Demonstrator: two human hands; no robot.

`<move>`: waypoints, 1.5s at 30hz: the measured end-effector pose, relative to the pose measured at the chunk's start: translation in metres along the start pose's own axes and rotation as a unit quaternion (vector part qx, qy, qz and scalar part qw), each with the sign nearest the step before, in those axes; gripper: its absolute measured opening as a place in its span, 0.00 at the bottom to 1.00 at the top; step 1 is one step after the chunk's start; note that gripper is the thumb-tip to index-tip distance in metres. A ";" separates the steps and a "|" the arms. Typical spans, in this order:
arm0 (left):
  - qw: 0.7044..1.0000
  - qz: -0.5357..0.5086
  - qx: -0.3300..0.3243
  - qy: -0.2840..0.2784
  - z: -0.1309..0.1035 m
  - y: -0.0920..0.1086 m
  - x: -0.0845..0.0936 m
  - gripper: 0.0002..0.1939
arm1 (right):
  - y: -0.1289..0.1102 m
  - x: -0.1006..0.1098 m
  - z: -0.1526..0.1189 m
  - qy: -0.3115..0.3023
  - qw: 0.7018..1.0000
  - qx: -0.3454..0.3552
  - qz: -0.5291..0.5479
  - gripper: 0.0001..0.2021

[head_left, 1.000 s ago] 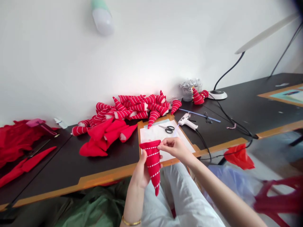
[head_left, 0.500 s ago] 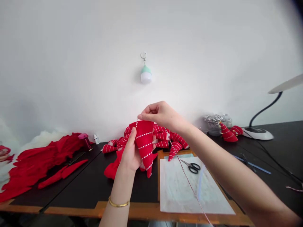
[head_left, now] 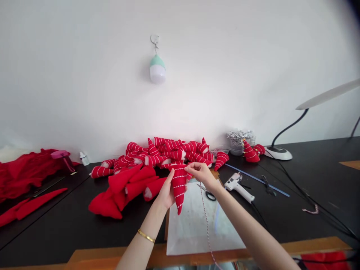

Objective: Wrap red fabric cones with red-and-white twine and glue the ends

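Pointing tip down, a red stuffed fabric cone (head_left: 179, 185) with red-and-white twisted cord wound round it is held by my left hand (head_left: 167, 191), thumb in front. My right hand (head_left: 201, 173) pinches the cord at the cone's upper right edge. From there the loose cord (head_left: 207, 225) hangs over a white sheet (head_left: 191, 228) to the table's front. Black-handled scissors (head_left: 210, 195) lie on the sheet, partly behind my right forearm. Beyond my hands is a pile of cord-wrapped cones (head_left: 171, 146). Plain red cones (head_left: 120, 189) lie to their left.
A white glue gun (head_left: 239, 187) and a blue strip (head_left: 258, 180) lie right of the sheet. Further back stand a desk lamp (head_left: 278, 153), a tub of silver tinsel (head_left: 237, 140) and a decorated cone (head_left: 250, 152). Red fabric (head_left: 28, 170) fills the left. A bulb-shaped lamp (head_left: 158, 69) hangs on the wall.
The view has shifted right and down. My right hand has come down from above the cone to its upper right edge, bringing the cord across its front. The glue gun now shows.
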State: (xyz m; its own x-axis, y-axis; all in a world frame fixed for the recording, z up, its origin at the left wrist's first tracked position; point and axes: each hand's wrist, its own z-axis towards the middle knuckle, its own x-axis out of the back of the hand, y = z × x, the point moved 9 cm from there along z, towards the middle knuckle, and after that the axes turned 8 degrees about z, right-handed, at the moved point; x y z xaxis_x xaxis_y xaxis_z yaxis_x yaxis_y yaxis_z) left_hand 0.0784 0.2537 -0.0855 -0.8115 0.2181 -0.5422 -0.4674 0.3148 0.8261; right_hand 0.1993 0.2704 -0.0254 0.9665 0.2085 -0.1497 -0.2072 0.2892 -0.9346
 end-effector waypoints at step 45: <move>0.991 0.070 0.047 0.109 0.031 -0.061 0.050 0.21 | 0.089 0.035 -0.009 0.024 0.995 -0.100 -0.011 0.25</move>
State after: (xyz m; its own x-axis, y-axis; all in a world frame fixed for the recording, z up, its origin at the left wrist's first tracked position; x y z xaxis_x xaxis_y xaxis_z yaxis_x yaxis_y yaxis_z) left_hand 0.0768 0.2738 -0.1680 -0.9271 0.0651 -0.3692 -0.3187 0.3816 0.8676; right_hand 0.2161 0.2952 -0.1168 0.9774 0.1585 -0.1397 -0.1566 0.0999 -0.9826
